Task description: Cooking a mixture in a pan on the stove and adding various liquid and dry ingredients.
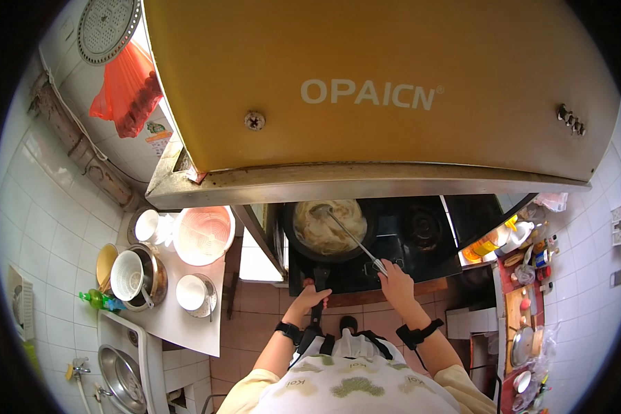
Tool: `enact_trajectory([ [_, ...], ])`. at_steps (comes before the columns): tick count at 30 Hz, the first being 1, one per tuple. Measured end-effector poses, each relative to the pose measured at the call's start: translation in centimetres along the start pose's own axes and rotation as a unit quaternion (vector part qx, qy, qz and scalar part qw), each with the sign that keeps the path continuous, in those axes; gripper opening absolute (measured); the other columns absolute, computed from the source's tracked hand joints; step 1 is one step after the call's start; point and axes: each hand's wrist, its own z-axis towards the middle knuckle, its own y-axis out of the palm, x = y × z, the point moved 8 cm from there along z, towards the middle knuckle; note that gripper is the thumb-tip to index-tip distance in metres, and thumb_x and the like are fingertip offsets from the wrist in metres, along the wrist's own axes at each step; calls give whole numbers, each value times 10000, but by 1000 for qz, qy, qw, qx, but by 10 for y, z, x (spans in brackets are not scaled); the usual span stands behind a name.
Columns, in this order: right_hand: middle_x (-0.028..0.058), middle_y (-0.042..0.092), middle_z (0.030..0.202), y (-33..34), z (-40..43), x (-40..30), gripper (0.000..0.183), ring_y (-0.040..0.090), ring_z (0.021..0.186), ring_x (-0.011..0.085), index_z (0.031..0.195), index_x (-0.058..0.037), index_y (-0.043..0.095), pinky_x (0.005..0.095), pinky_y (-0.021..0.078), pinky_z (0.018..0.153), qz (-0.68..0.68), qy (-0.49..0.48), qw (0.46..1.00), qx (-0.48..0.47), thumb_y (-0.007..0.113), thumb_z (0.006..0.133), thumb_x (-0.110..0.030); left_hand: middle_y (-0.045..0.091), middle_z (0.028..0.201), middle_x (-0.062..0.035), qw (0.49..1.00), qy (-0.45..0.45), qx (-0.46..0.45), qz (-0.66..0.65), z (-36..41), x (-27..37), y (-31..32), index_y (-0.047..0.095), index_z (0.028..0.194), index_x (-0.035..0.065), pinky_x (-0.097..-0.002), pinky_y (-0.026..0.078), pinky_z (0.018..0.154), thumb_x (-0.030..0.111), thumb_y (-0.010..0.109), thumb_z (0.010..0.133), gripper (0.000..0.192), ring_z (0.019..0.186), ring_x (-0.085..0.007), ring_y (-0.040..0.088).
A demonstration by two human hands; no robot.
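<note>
A dark wok (pixel 327 254) sits on the black gas stove (pixel 393 243). Pale, cloudy liquid with brownish streaks (pixel 313 233), perhaps with food in it, fills the wok. My left hand (pixel 309 300) is closed around the wok's black handle (pixel 319 279), which points towards me. In my right hand (pixel 396 282) I grip the end of a long metal utensil (pixel 359 242), probably a ladle. Its shaft slants up to the left and its head dips into the liquid.
A range hood (pixel 367 129) overhangs the stove. On the left, a counter (pixel 186 331) carries a pink basket (pixel 204 233), a white bowl (pixel 190 292) and a white colander (pixel 127 275) over a pot, beside a sink (pixel 124 378). Bottles (pixel 489 243) and a metal lid (pixel 522 346) line the right.
</note>
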Motion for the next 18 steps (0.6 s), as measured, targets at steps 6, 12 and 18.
enact_trajectory([
  [6, 137, 588, 803, -2, 5, -7, 329, 592, 643, 372, 1149, -133, 548, 441, 480, 551, 19, 6, 999, 36, 593, 838, -228, 563, 610, -58, 1000, -16, 15, -2, -3, 0, -1, 548, 675, -14, -285, 458, 514, 210, 614, 860, 297, 525, -152, 552],
  [12, 135, 578, 796, -13, -3, -12, 341, 586, 573, 341, 1181, -106, 531, 409, 479, 492, 24, -24, 997, 71, 559, 870, -242, 520, 664, -60, 998, -59, -25, -26, -2, -1, 1, 162, 1304, -5, -299, 471, 503, 111, 631, 843, 668, 560, -156, 527],
  [18, 146, 580, 791, 0, 4, -1, 369, 591, 644, 358, 1196, -99, 540, 420, 474, 539, 10, 23, 998, 61, 578, 858, -241, 517, 661, -56, 998, -54, -4, -40, -2, -1, 2, 229, 1234, 10, -300, 472, 504, 110, 634, 840, 574, 556, -158, 528],
])
